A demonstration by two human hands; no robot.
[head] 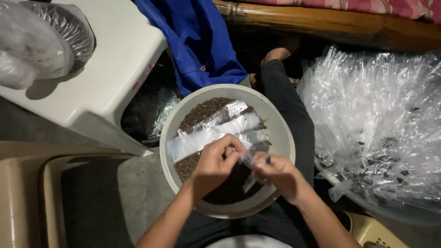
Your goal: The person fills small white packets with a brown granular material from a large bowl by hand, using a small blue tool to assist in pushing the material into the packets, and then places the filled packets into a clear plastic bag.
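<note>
At the centre of the frame, the left hand (215,163) and the right hand (275,173) meet over a round, pale bowl (280,124) that rests on the person's lap and is filled with dark brown granules (202,112). Both hands have their grip closed on one small clear plastic bag (250,160): the left fingers pinch its upper edge, the right fingers are clamped on its other side, and the bag's tail hangs down below them over the granules. Something small and blue shows in the right hand; what it is cannot be told. Several more empty clear bags (216,133) lie flat across the granules, just above the hands. At the right of the frame sits a large heap of clear plastic bags (381,119). At the upper left stands a white plastic stool (115,69), and a blue cloth (202,41) hangs at the top centre.
</note>
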